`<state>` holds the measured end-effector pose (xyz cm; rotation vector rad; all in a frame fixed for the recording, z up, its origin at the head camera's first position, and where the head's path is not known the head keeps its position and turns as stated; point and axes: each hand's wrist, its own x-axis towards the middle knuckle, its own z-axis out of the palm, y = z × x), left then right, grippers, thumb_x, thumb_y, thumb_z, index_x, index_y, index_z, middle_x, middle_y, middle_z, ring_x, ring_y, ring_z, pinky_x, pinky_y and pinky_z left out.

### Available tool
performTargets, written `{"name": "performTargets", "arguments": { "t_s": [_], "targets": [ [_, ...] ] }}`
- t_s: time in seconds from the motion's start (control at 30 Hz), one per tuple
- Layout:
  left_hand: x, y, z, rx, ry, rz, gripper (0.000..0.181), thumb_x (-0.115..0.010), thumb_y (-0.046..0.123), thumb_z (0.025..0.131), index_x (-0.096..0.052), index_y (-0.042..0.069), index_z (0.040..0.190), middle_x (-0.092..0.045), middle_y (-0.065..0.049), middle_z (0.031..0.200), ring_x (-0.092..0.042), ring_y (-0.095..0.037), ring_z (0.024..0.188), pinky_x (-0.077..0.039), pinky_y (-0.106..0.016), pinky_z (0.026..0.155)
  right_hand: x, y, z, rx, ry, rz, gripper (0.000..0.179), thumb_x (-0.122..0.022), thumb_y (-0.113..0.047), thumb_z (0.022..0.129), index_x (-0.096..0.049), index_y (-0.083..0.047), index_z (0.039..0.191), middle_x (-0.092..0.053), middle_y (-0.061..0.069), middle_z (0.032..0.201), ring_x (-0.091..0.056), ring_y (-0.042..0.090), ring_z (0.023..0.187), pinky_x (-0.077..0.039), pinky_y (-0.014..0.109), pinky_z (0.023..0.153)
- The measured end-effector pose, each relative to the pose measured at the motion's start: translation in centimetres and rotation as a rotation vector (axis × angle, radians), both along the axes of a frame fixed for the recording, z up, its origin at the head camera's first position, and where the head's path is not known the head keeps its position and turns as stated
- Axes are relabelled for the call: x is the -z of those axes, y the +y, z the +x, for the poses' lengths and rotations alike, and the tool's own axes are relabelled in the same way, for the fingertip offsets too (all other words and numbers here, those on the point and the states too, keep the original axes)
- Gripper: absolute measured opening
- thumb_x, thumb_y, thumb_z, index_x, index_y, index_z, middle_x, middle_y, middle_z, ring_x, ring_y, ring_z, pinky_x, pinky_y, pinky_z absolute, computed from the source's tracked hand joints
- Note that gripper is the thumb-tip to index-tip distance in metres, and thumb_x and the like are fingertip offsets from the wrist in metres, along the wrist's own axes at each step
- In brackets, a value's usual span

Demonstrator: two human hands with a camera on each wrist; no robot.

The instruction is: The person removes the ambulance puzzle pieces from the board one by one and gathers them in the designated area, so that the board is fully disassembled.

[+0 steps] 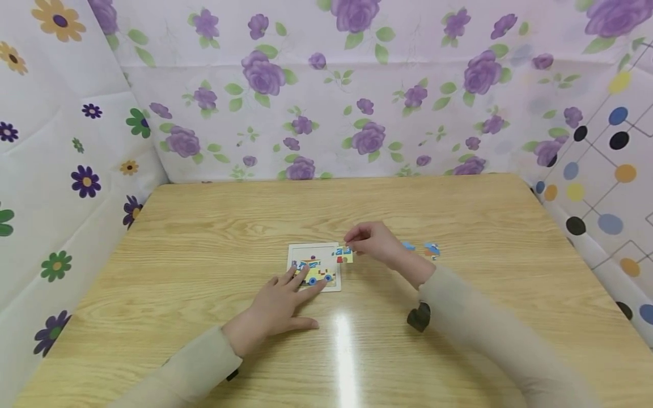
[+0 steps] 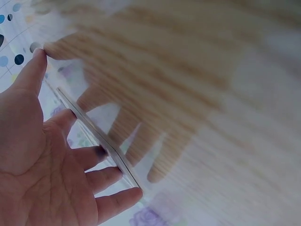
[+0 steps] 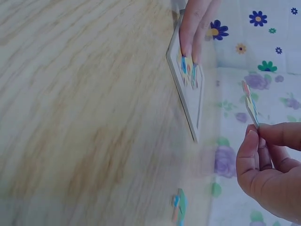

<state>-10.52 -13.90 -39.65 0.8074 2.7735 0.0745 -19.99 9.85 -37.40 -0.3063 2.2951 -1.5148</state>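
Observation:
A white-framed jigsaw puzzle (image 1: 314,247) lies on the wooden table, its lower part filled with a yellow vehicle picture and its upper part bare. My left hand (image 1: 280,303) rests over it with spread, straight fingers, fingertips on the fitted pieces and the near edge. In the left wrist view that hand (image 2: 56,160) has its fingertips along the frame's edge. Between thumb and fingers my right hand (image 1: 374,243) pinches a jigsaw piece (image 1: 344,254) with yellow, blue and red on it, held over the frame's right edge. The right wrist view shows this piece (image 3: 250,104) raised above the table.
Loose blue-and-orange puzzle pieces (image 1: 431,250) lie on the table to the right, beyond my right wrist. Wood-grain tabletop (image 1: 229,226) surrounds the puzzle. Floral cloth (image 1: 306,85) hangs behind the table, with patterned cloths at both sides.

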Motion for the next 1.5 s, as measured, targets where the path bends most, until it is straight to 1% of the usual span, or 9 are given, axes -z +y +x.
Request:
{"name": "performTargets", "arguments": {
  "t_s": [0.17, 0.37, 0.63, 0.77, 1.0, 1.13, 1.3, 1.5],
  "targets": [
    [0.1, 0.1, -0.1, 0.008, 0.009, -0.001, 0.075, -0.055, 0.062, 0.085, -0.033, 0.029, 0.149, -0.025, -0.018, 0.155, -0.026, -0.042, 0.14, -0.034, -0.06, 0.104, -0.4, 1.7, 0.2, -0.012, 0.018, 0.037, 0.023, -0.059, -0.007, 0.093, -0.061, 0.007, 0.111, -0.064, 0.013, 0.098, -0.06, 0.019, 0.086, -0.052, 0.045, 0.085],
    [0.1, 0.1, -0.1, 0.021, 0.015, 0.008, 0.075, -0.056, 0.061, 0.085, -0.033, 0.028, 0.149, -0.026, -0.019, 0.154, -0.027, -0.042, 0.14, -0.036, -0.059, 0.103, -0.8, 3.7, 0.5, 0.014, 0.033, 0.045, 0.022, -0.058, -0.006, 0.093, -0.061, 0.007, 0.111, -0.064, 0.01, 0.098, -0.06, 0.022, 0.088, -0.053, 0.044, 0.087],
    [0.1, 0.0, -0.1, 0.02, -0.003, 0.026, 0.075, -0.056, 0.06, 0.086, -0.032, 0.028, 0.149, -0.025, -0.02, 0.155, -0.025, -0.042, 0.14, -0.035, -0.06, 0.104, -1.0, 6.7, 1.0, 0.037, 0.034, 0.068, 0.023, -0.056, -0.003, 0.093, -0.059, 0.01, 0.113, -0.062, 0.014, 0.102, -0.06, 0.016, 0.087, -0.053, 0.044, 0.089],
    [0.1, 0.0, -0.1, 0.019, -0.007, 0.034, 0.075, -0.056, 0.059, 0.086, -0.032, 0.027, 0.149, -0.024, -0.02, 0.155, -0.025, -0.043, 0.14, -0.035, -0.06, 0.104, -0.9, 8.1, 1.1, 0.054, 0.044, 0.084, 0.024, -0.055, -0.003, 0.094, -0.058, 0.011, 0.113, -0.063, 0.015, 0.103, -0.06, 0.015, 0.088, -0.053, 0.042, 0.088],
    [0.1, -0.1, -0.1, 0.009, -0.029, 0.057, 0.075, -0.058, 0.058, 0.086, -0.033, 0.027, 0.149, -0.023, -0.021, 0.155, -0.022, -0.043, 0.141, -0.034, -0.061, 0.104, -0.8, 10.7, 1.4, 0.088, 0.062, 0.144, 0.022, -0.057, -0.007, 0.094, -0.06, 0.006, 0.111, -0.064, 0.015, 0.104, -0.061, 0.015, 0.087, -0.055, 0.038, 0.084],
    [0.1, 0.0, -0.1, 0.006, -0.037, 0.058, 0.075, -0.058, 0.057, 0.086, -0.033, 0.027, 0.149, -0.021, -0.021, 0.155, -0.021, -0.043, 0.142, -0.033, -0.061, 0.105, -0.6, 12.1, 1.7, 0.089, 0.071, 0.143, 0.022, -0.057, -0.006, 0.094, -0.059, 0.009, 0.11, -0.064, 0.018, 0.105, -0.061, 0.014, 0.084, -0.056, 0.035, 0.08],
    [0.1, 0.0, -0.2, 0.002, -0.04, 0.059, 0.075, -0.058, 0.057, 0.086, -0.033, 0.027, 0.149, -0.02, -0.021, 0.156, -0.021, -0.043, 0.141, -0.033, -0.06, 0.105, -0.2, 13.6, 2.0, 0.092, 0.055, 0.137, 0.024, -0.056, -0.005, 0.094, -0.057, 0.012, 0.111, -0.062, 0.023, 0.108, -0.062, 0.01, 0.084, -0.057, 0.033, 0.08],
    [0.3, 0.0, -0.2, 0.004, -0.038, 0.057, 0.075, -0.058, 0.057, 0.086, -0.032, 0.027, 0.149, -0.019, -0.022, 0.156, -0.021, -0.043, 0.141, -0.033, -0.061, 0.105, 0.5, 15.0, 2.1, 0.119, 0.038, 0.158, 0.026, -0.056, -0.005, 0.094, -0.056, 0.012, 0.113, -0.063, 0.02, 0.106, -0.062, 0.009, 0.086, -0.057, 0.029, 0.079]
  ]
}}
